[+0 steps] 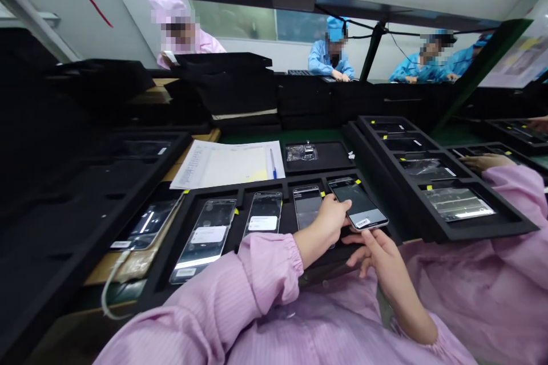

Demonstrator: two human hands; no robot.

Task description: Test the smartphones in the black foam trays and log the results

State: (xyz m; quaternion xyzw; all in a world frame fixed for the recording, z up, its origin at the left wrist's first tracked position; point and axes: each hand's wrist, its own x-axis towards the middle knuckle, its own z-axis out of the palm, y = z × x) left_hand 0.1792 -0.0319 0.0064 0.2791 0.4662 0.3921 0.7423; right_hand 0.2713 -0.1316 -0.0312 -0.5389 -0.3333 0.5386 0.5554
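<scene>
My left hand point(331, 218) grips the left edge of a smartphone point(358, 202), its thumb reaching onto the screen. The phone is lit, with a small white label near its lower end and a yellow tab at the top. At that lower end my right hand point(379, 254) takes hold of the phone's edge, some of its fingers curled below. Beneath and left of my hands lies a black foam tray point(245, 197). Several other phones rest in its slots, among them one phone point(306, 205) partly covered by my left wrist.
Paper sheets point(226, 162) and a blue pen point(274, 164) lie behind the tray. A phone point(148, 219) with a white cable point(107, 291) lies at left. Another foam tray point(505, 218) stands at right, near a co-worker's hand point(488, 161). Black tray stacks point(235, 88) line the back.
</scene>
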